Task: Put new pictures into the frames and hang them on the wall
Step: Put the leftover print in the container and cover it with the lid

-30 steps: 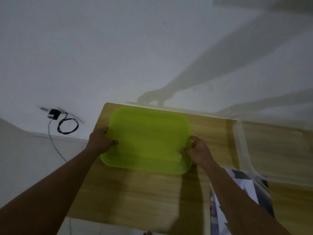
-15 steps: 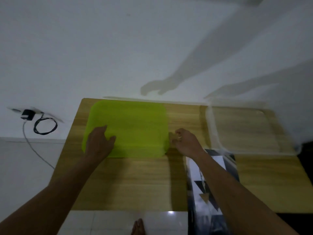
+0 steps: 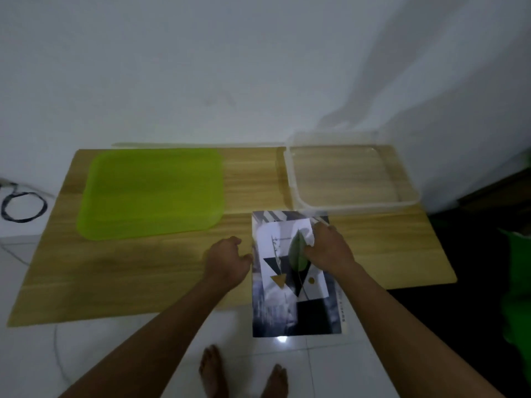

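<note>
two hands at a stack of glossy printed paper pictures (image 3: 287, 311), lying on the near side of the pale wooden table (image 3: 143, 268) and overhanging its front edge: right hand (image 3: 330, 251) bent over the top leaf-print sheet (image 3: 275, 237), apparently pinching it, left hand (image 3: 227, 262) loosely curled, thumb at the stack's left edge, grip impossible to tell. probably light, floppy and slick, so best lifted by opposite edges to avoid creasing. further back, a flat lime-green plastic lid (image 3: 152, 193) at left and a clear shallow plastic box (image 3: 359, 206) at right, showing only wood through its bottom.

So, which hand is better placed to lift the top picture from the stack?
Right: the right hand pinches the top picture at its leaf print, while the left hand only sits beside the stack.
</note>
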